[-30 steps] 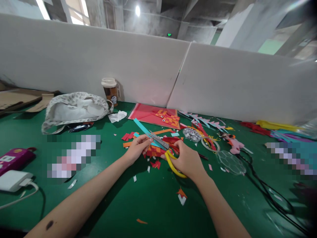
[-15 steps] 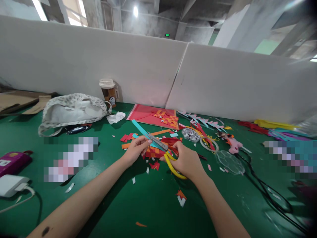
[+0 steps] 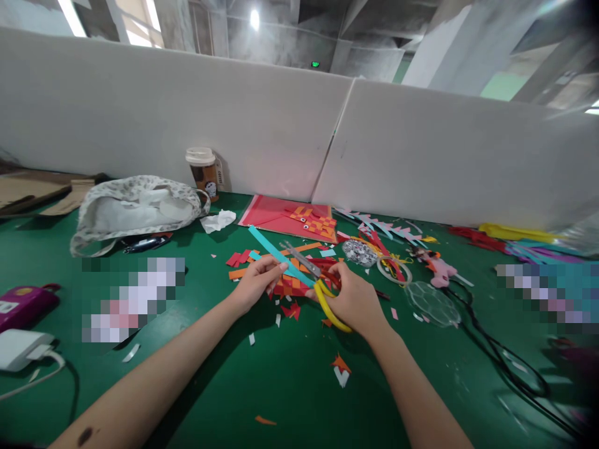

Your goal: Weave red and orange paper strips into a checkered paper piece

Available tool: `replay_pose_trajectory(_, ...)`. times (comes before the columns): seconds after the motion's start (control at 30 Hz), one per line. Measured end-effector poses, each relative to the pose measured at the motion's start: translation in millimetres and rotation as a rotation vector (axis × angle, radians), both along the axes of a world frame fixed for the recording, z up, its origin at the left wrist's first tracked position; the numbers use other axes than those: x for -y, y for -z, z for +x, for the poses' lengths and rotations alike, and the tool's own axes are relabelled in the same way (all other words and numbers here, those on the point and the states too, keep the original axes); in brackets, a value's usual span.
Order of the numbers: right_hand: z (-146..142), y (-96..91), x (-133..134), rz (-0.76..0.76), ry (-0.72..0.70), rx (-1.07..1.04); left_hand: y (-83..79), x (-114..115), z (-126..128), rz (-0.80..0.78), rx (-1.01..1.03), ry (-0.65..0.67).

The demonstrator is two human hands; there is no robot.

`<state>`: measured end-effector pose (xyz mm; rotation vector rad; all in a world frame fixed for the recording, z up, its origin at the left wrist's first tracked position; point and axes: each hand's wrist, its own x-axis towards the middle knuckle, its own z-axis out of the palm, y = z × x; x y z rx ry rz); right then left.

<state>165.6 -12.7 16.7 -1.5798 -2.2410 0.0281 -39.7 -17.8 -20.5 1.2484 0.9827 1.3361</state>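
Note:
My left hand pinches a long turquoise paper strip that slants up to the left. In my right hand are yellow-handled scissors, fingers through the loops, the grey blades parted across the strip. Under both hands lies a woven red and orange paper piece among red and orange scraps on the green table.
A pink sheet with an orange woven figure lies behind. To the right are a pile of googly eyes, a tape roll, a clear plastic shell and black cables. A cloth bag, cup and charger sit left.
The scissor blades, shut on the strip a second ago, now stand parted and further along it. Both hands stayed in about the same place.

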Motion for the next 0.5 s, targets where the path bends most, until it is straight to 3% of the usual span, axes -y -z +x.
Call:
replay_pose_trajectory(0.1, 3.6, -2.9, -0.1, -0.003, -0.008, -0.057, 0.5, -0.5, 0.2, 0.002, -0.009, 0.0)
replay_pose_trajectory(0.3, 2.6, -1.5, 1.5, -0.017, -0.081, 0.025, 1.3, -1.8, 0.3, 0.015, -0.048, -0.071)
replay_pose_trajectory(0.5, -2.8, 0.2, 3.6, -0.04, -0.082, 0.035, 0.3, -0.6, 0.3, 0.04, -0.063, -0.047)
